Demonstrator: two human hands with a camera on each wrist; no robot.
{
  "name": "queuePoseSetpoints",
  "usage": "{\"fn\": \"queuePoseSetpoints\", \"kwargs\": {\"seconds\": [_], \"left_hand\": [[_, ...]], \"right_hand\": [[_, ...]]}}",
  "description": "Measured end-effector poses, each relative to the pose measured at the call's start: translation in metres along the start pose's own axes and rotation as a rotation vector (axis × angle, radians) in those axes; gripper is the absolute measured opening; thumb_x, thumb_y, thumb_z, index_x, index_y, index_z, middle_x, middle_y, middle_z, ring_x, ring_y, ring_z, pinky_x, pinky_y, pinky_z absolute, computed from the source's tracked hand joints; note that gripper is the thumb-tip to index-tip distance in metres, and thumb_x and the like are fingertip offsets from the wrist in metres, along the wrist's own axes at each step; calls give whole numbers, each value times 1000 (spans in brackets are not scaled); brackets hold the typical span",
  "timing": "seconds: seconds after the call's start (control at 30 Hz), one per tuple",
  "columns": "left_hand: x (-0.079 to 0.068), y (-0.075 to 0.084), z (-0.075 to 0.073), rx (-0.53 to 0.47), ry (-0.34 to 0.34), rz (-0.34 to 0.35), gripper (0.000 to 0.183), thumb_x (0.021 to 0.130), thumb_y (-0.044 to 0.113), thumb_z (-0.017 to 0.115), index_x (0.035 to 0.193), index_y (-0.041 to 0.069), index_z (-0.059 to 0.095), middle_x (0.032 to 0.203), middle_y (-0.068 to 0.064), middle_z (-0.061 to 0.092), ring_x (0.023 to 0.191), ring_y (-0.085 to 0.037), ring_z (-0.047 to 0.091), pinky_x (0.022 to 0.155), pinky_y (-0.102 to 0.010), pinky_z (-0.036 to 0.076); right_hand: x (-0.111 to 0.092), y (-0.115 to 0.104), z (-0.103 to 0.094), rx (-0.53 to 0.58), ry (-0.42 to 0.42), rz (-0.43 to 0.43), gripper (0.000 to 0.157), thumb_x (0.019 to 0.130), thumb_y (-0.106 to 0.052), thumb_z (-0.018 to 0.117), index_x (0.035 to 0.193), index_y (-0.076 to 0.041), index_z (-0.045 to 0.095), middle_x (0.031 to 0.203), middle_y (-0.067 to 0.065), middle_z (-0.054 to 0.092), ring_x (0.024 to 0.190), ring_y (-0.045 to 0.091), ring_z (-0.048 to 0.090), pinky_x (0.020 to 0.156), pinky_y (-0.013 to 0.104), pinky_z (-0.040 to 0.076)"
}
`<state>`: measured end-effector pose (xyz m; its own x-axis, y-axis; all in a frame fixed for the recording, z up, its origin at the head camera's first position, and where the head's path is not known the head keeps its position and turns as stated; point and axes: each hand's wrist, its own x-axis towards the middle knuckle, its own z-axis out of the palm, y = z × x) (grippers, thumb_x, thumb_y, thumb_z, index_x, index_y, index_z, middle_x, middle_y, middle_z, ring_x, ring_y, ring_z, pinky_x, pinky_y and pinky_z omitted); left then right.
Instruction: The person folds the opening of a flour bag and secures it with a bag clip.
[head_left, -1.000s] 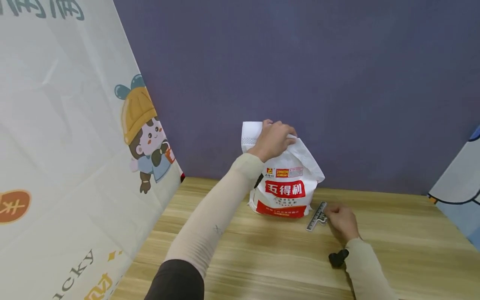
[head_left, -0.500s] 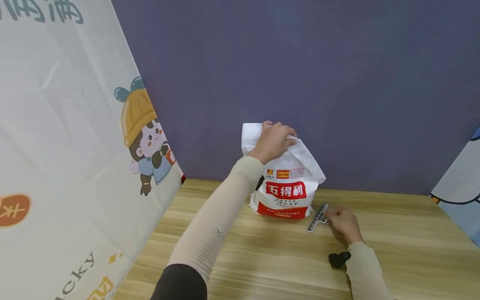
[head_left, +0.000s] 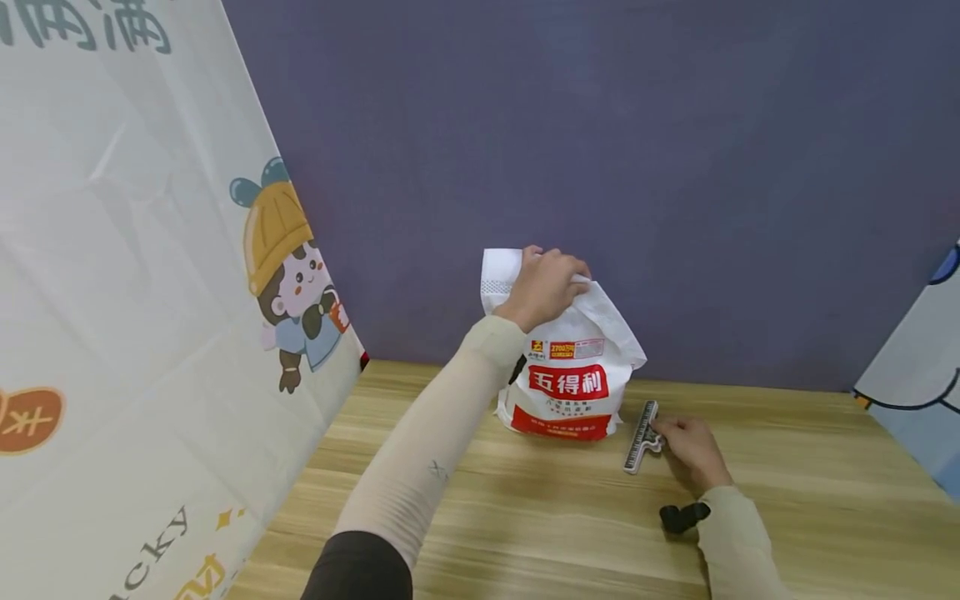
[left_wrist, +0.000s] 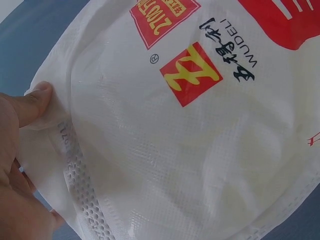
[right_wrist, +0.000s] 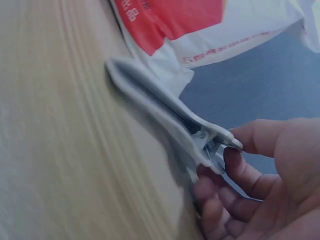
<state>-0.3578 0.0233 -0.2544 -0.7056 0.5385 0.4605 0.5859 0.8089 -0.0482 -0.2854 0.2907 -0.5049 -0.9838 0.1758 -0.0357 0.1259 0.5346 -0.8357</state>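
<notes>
A white flour bag (head_left: 568,379) with red print stands upright on the wooden table. My left hand (head_left: 546,287) grips its gathered top edge; in the left wrist view the thumb (left_wrist: 39,102) presses on the near side of the white bag (left_wrist: 145,145). To the right of the bag, my right hand (head_left: 693,450) pinches the handles of a spring clip (head_left: 641,439) patterned like piano keys. Seen from the right wrist, the clip (right_wrist: 150,105) points toward the bag's base, and thumb and fingers (right_wrist: 260,137) hold its handle end. The clip is apart from the bag in the head view.
The wooden tabletop (head_left: 510,525) runs up to a dark blue-grey backdrop (head_left: 675,167) just behind the bag. A white printed sheet (head_left: 135,292) hangs along the left side. Another printed panel (head_left: 922,367) stands at the right edge.
The right hand has shifted slightly right and toward me with the clip, which has turned a little more upright in view. The left hand keeps its grip on the bag top.
</notes>
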Motion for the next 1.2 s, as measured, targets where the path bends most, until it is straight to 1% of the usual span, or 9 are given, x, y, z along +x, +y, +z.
{"fn": "queuePoseSetpoints", "kwargs": {"seconds": [0.17, 0.3, 0.43, 0.53, 0.7, 0.87, 0.93, 1.07, 1.2], "left_hand": [[-1, 0, -1, -8, -5, -4, 24, 102, 37, 62, 121, 29, 74, 123, 11, 74, 114, -11, 64, 117, -46, 30], [0, 0, -1, -10, -1, -4, 24, 102, 37, 62, 121, 29, 75, 122, 11, 74, 114, -12, 63, 117, -47, 30], [0, 0, -1, -5, 6, 1, 24, 102, 37, 62, 121, 28, 75, 122, 11, 74, 113, -11, 64, 117, -47, 30], [0, 0, -1, -2, 4, -1, 24, 102, 37, 62, 120, 29, 75, 122, 11, 74, 113, -11, 64, 117, -47, 30], [-1, 0, -1, 0, 4, -3, 24, 102, 38, 62, 120, 29, 75, 122, 12, 74, 114, -11, 64, 117, -46, 30], [0, 0, 1, 2, 7, 0, 24, 102, 38, 62, 121, 29, 74, 123, 11, 74, 115, -11, 63, 117, -46, 30], [0, 0, 1, 1, 5, -3, 24, 102, 38, 62, 121, 29, 74, 123, 11, 74, 115, -11, 63, 117, -46, 30], [0, 0, 2, 2, 0, -9, 25, 102, 38, 61, 121, 29, 74, 123, 12, 74, 115, -11, 63, 118, -46, 30], [1, 1, 3, 2, 3, -15, 25, 103, 38, 61, 122, 29, 74, 123, 12, 74, 115, -11, 64, 118, -45, 30]], "right_hand": [[-3, -4, -3, 225, -98, 67, 39, 107, -23, 51, 124, 12, 51, 79, 1, 66, 67, 8, 67, 57, 28, 56], [-4, -7, -7, 300, -139, 86, 43, 110, -26, 43, 133, 9, 40, 86, 6, 67, 67, 9, 72, 57, 33, 60], [-2, -10, -11, 313, -90, 10, 45, 111, -24, 42, 136, 13, 35, 97, 8, 64, 69, 8, 72, 64, 32, 62], [-1, -11, -16, 348, -41, -47, 41, 109, -18, 46, 133, 14, 35, 96, 2, 64, 70, 6, 72, 67, 28, 62], [-3, -16, -27, 434, 47, -102, 34, 106, -14, 53, 130, 2, 35, 86, -13, 63, 71, 5, 72, 67, 23, 60], [-10, -27, -36, 544, 97, -142, 33, 104, -18, 60, 130, -8, 43, 88, -18, 66, 74, 2, 72, 67, 19, 58], [-13, -32, -37, 529, 110, -159, 35, 103, -20, 62, 132, -7, 47, 92, -22, 66, 75, -1, 71, 68, 18, 57], [-15, -42, -39, 418, 169, -177, 45, 102, -23, 64, 140, -2, 50, 93, -28, 64, 77, -7, 68, 69, 16, 53], [-18, -52, -39, 390, 233, -190, 48, 101, -22, 66, 142, -2, 53, 92, -25, 63, 81, -6, 66, 71, 15, 54]]}}
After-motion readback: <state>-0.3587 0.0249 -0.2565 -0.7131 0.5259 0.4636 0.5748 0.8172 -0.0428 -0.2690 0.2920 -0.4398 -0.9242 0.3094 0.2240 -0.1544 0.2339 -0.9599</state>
